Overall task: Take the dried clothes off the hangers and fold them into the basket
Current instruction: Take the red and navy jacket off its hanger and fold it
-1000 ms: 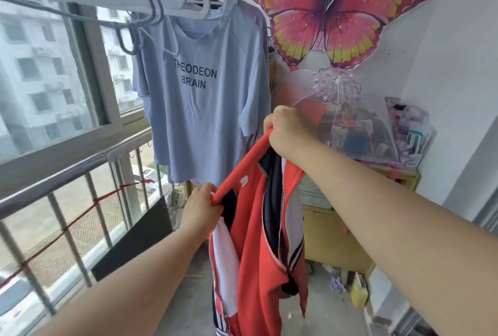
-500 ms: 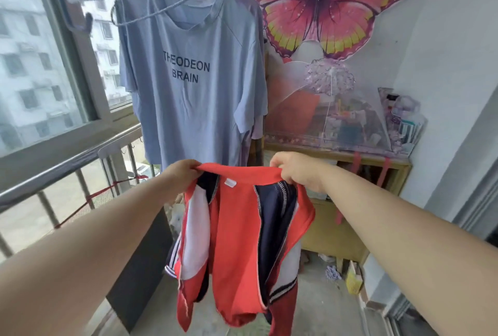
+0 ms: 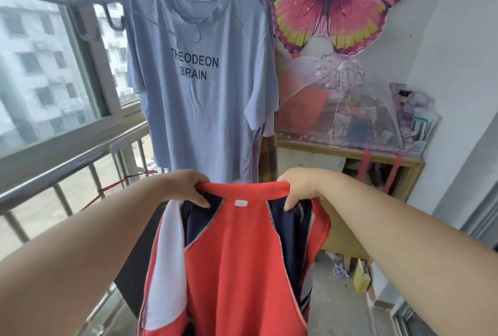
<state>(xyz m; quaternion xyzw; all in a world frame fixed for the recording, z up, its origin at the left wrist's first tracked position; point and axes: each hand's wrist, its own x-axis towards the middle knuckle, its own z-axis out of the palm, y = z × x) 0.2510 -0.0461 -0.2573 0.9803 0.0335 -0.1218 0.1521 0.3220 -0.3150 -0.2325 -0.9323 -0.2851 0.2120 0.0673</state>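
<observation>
Beside the railing (image 3: 54, 174) on the left, the left hand (image 3: 186, 190) and right hand (image 3: 299, 187) each pinch an end of the red top (image 3: 237, 268)'s collar, now level and taut where a second ago it hung bunched from the raised right hand. It hangs flat and near, off its hanger and seemingly ready to fold. The blue T-shirt (image 3: 204, 109) hangs just beyond, the cabinet (image 3: 350, 151) crowds the right, and open room lies below.

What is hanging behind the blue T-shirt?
Behind the blue T-shirt, a pale lilac sleeve and a checked brownish cloth peek out at its wall-side edge. The shirt covers the rest of them.
</observation>
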